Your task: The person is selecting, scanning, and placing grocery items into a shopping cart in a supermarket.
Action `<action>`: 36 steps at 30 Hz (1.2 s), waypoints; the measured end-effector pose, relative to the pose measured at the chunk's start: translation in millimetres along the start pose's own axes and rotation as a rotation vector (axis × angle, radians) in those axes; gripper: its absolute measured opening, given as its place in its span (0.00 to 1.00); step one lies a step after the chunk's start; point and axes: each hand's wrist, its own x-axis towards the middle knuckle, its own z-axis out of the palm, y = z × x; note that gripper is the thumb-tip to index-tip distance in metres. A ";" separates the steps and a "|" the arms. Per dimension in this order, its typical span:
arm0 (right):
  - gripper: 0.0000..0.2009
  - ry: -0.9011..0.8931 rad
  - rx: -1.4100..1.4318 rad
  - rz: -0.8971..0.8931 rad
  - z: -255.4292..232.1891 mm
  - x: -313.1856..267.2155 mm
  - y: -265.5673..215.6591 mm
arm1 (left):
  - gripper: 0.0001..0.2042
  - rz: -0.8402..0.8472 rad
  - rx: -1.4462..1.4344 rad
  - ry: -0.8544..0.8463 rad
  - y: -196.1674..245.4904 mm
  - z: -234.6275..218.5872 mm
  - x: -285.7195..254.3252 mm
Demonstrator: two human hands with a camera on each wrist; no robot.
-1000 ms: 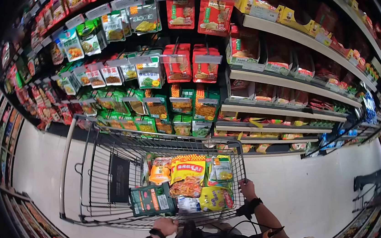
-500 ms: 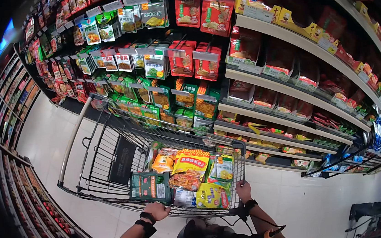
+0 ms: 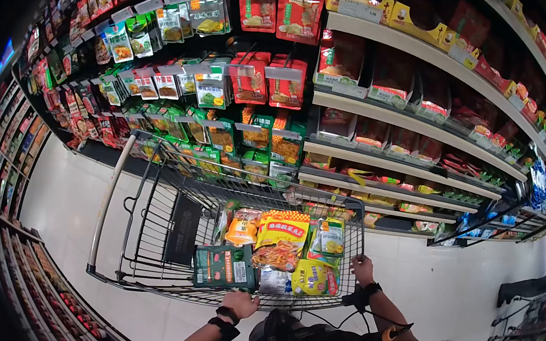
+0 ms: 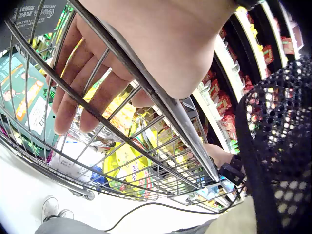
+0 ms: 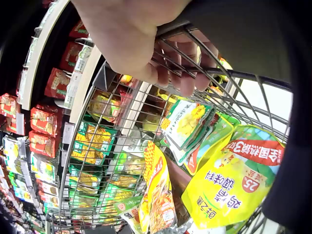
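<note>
Wire shopping cart (image 3: pixel 182 232) stands sideways before me, food packets bunched toward its right end. My left hand (image 3: pixel 241 302) rests over the near rim; in the left wrist view its fingers (image 4: pixel 73 102) hang nearly straight inside the wires. At the right end, my right hand (image 3: pixel 363 271) grips the top wire, fingers curled over it. Beside it lie a yellow seasoning pouch (image 5: pixel 234 180) and green-and-white packets (image 5: pixel 185 122). A dark green pack (image 3: pixel 223 265) lies near the left hand. Between are a yellow-and-red packet (image 3: pixel 281 239) and an orange packet (image 3: pixel 242 225).
Hanging pickle packets (image 3: pixel 212 84) and red packets (image 3: pixel 287 83) fill the rack beyond the cart. Tiered shelves (image 3: pixel 397 96) curve off to the right. Another shelf row (image 3: pixel 56 303) lies at left. Pale floor (image 3: pixel 421 274) extends right; a black cable (image 4: pixel 161 204) trails below the cart.
The head view has turned, bringing more of the left aisle into sight. The cart appears slightly farther right, and the left hand's fingers lie straighter over the rim. The right hand keeps its hold.
</note>
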 end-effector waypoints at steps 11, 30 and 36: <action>0.08 -0.035 -0.049 0.067 -50.8 6.4 14.0 | 0.25 0.048 -0.046 0.011 41.8 11.9 7.6; 0.08 -0.075 -0.044 -0.054 -139.3 25.4 52.8 | 0.24 -0.044 0.039 0.019 143.1 35.1 7.9; 0.07 0.010 -0.091 -0.183 -174.4 27.4 80.0 | 0.21 -0.106 0.015 0.039 186.7 48.9 1.5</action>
